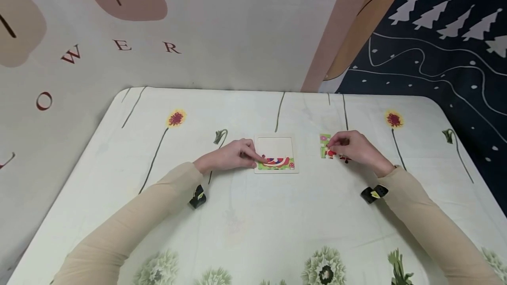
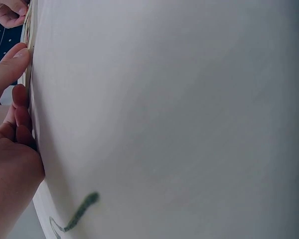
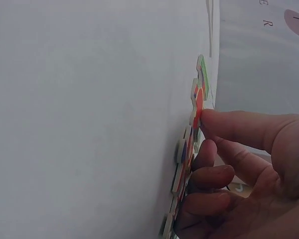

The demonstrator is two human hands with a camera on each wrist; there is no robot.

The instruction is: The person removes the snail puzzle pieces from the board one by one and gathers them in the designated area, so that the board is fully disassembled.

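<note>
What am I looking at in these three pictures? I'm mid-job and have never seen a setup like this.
There is no machine: a person works with bare hands. The head picture comes from a camera on the person's head, looking forward and down. The other two come from cameras on the wrists, probably these black units, and look low across the surface. On the flower-print tablecloth lies a jigsaw tray, its lower strip filled with picture pieces. The left hand touches the tray's left side, reaching over that strip. To the tray's right lie loose jigsaw pieces; the right hand seems to pinch a red one, though whether it is lifted is unclear.
</note>
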